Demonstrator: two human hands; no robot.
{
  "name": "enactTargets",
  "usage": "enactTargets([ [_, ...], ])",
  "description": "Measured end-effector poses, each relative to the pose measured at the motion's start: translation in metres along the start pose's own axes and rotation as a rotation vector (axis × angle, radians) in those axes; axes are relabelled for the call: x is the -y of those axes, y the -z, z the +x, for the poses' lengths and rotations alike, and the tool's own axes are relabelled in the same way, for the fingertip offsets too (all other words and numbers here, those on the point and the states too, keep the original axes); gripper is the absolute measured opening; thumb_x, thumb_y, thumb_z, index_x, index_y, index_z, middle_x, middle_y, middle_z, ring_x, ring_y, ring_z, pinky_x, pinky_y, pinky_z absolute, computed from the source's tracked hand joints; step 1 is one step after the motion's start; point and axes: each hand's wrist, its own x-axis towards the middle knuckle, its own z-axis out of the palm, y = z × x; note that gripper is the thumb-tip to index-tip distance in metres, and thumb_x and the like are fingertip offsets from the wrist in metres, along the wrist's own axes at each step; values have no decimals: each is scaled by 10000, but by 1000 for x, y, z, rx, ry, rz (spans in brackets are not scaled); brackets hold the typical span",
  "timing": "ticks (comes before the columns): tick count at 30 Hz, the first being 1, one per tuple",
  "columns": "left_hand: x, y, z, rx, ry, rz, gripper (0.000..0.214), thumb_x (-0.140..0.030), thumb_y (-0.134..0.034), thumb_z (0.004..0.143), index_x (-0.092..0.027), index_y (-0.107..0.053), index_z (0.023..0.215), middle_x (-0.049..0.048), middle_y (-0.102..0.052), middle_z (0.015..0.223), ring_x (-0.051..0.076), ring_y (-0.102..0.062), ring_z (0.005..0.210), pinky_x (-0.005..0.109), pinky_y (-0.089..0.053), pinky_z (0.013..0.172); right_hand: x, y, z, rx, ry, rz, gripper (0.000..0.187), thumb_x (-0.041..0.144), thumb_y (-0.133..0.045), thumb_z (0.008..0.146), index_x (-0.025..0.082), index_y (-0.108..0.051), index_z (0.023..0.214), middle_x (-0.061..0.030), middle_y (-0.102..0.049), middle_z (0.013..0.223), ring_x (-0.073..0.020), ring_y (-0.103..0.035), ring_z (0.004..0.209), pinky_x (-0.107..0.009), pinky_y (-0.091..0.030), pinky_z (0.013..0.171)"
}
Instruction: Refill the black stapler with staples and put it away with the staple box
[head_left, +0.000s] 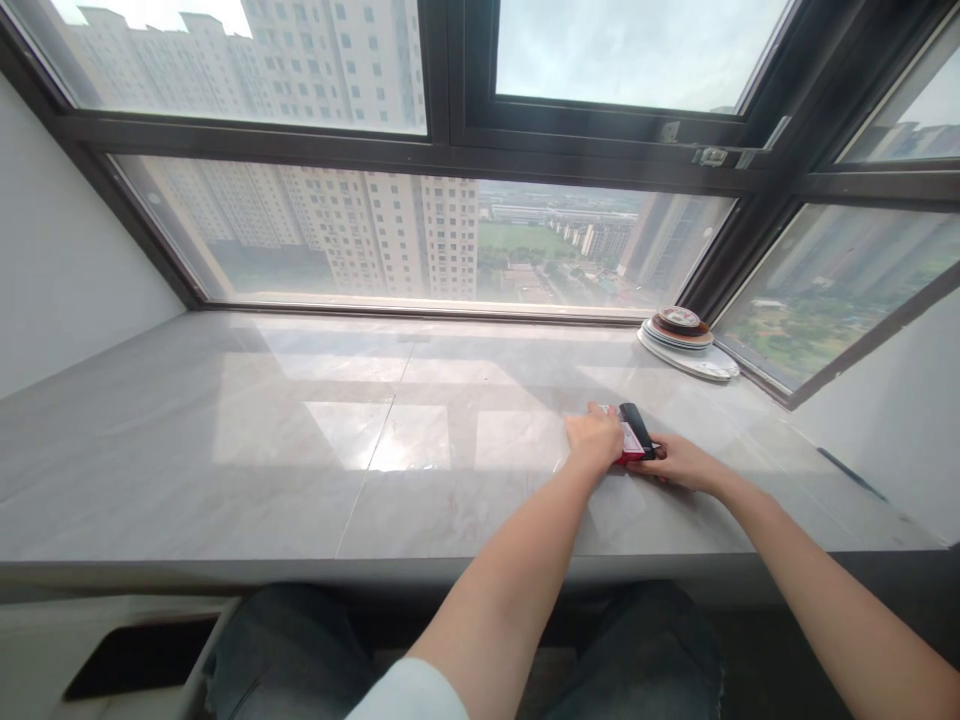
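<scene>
A small red and white box [630,440] with a black end lies on the grey marble windowsill [300,450], right of centre. My left hand [595,438] rests on top of its left side, fingers curled over it. From the right, my right hand [679,462] touches the box's black end with its fingertips. A clear plastic sheet or bag appears to lie under the box and my hands; its edges are faint.
A stack of plates [686,342] sits at the sill's far right corner by the window frame. Large dark-framed windows [450,140] run along the back. White walls close both sides. My knees in dark trousers [300,650] are below the sill's front edge.
</scene>
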Motion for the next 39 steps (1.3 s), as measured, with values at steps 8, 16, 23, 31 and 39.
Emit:
enactTargets([
  [8,83,48,-36,-20,-5,-59,791,-687,-193,1032,-106,-421,1517,229,-745,1061,327,-706,1055,436,-421,930,4,4,-33,-399,0,-178,1180,563,-849,694,82,-288,1615,92,-492,535,-178,-478,505,-305,-362,556],
  [16,207,121,-179,-229,-113,203,449,-465,-420,1042,-303,-542,1442,98,-531,1491,311,-444,1407,504,-299,1190,75,-171,-30,-203,440,-446,610,596,-521,982,295,-529,1512,-101,-622,1401,-306,-548,1290,-446,-440,1070],
  [23,225,116,-201,-270,77,531,613,-584,-296,1056,-360,-292,1626,5,-239,1717,297,-132,1598,558,-100,1269,88,-235,4,-261,231,-825,696,651,-293,1042,352,-214,1666,9,-110,1739,-366,23,1588,-642,32,1226],
  [31,224,111,-180,-270,126,555,660,-632,-229,1047,-344,-273,1639,15,-195,1727,301,-110,1603,584,-82,1265,91,-234,5,-261,196,-848,713,683,-262,1034,371,-177,1670,27,-94,1739,-363,27,1587,-637,32,1223],
  [39,224,110,-175,-276,135,549,668,-637,-206,1045,-331,-292,1633,24,-203,1726,310,-116,1601,602,-89,1261,90,-237,11,-278,212,-854,712,682,-257,1035,367,-184,1669,16,-107,1738,-373,9,1586,-650,16,1219],
])
